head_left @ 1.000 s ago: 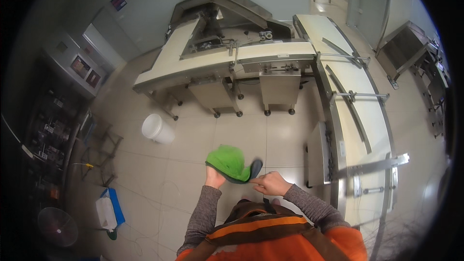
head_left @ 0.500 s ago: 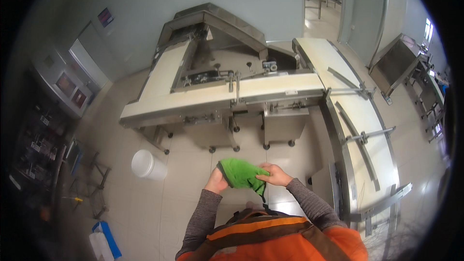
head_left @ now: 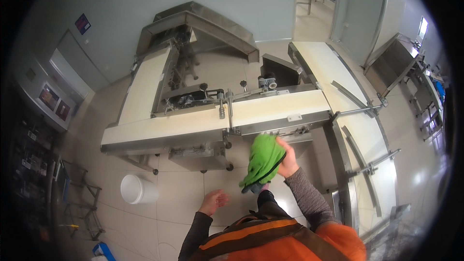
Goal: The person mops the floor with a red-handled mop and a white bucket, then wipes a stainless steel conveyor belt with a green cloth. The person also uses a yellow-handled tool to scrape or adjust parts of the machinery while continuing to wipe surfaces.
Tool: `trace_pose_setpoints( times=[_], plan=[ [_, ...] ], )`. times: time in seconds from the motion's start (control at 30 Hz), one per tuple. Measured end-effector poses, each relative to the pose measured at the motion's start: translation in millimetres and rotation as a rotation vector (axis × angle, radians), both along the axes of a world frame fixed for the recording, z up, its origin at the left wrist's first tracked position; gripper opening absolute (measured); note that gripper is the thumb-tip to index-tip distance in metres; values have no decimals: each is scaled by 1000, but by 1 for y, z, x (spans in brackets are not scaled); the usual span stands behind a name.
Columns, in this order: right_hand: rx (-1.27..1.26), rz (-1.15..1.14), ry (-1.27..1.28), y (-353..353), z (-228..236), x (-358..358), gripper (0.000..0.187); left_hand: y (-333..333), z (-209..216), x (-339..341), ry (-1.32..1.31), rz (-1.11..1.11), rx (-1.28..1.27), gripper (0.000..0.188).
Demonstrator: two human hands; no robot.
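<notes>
A bright green cloth (head_left: 263, 160) with dark edging hangs bunched in front of me, a little above the floor side of the conveyor's front edge in the picture. My right hand (head_left: 288, 162) grips it along its right side, fingers partly hidden behind the fabric. My left hand (head_left: 214, 202) is apart from the cloth, lower and to its left, holding nothing, its fingers loosely extended. Beyond the cloth runs a pale belt conveyor (head_left: 285, 108) in a metal frame, with clamps and knobs near its middle.
A second conveyor (head_left: 325, 65) with metal guide rails runs along my right. At the left stand a white bucket (head_left: 138, 189) and a dark metal frame (head_left: 87, 198). A sloping steel chute (head_left: 208, 21) is by the far wall. Wheeled steel benches line the far right.
My left hand has let go of the green cloth and dropped lower. My right hand has lifted the cloth up and forward. My view has shifted closer to the conveyor.
</notes>
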State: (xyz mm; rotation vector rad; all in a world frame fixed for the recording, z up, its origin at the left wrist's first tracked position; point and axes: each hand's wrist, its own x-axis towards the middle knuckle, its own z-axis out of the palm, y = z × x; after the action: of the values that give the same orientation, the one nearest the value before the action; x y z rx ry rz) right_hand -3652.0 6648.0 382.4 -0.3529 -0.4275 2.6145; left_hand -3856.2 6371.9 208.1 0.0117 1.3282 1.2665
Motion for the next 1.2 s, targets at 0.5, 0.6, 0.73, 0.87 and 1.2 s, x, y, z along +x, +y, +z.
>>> trace_pose_setpoints(
  times=[0.5, 0.6, 0.73, 0.87, 1.2],
  plan=[
    [1975, -92, -1295, 216, -149, -131, 74, 174, 29, -65, 160, 161, -269, 34],
    [2093, -44, -1242, 219, -197, -155, 64, 211, 36, -66, 166, 76, -291, 30],
    [2200, 24, -1230, 264, -227, -150, 52, 254, 28, -78, 183, -79, -277, 27],
    [2164, -134, -1425, 348, -232, -88, 50, 289, 6, -95, 307, -239, -211, 28],
    [1721, -360, -2112, 353, -231, -71, 40, 416, 0, -89, 1523, -1113, 143, 80]
  ],
)
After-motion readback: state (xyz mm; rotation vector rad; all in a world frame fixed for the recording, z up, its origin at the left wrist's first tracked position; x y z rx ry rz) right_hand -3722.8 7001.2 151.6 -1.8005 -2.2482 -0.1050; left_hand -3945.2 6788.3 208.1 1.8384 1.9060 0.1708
